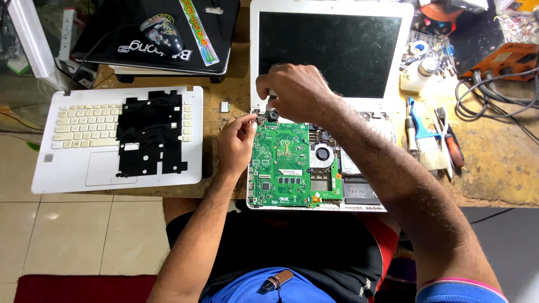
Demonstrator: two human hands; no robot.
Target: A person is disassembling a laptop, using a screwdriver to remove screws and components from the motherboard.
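Workbench (494,168): worn wooden top, brown and scuffed. Lying directly on it were an opened white laptop (331,56) with its green circuit board exposed; to its left a detached white keyboard panel (67,163) carrying a black sheet; behind that, a closed black laptop (140,28) with a mouse on top. To the right lay a brush (429,143), hand tools (449,140), a small white bottle (418,76) and black cables (494,95).

Both hands (264,112) at opened laptop (314,168)
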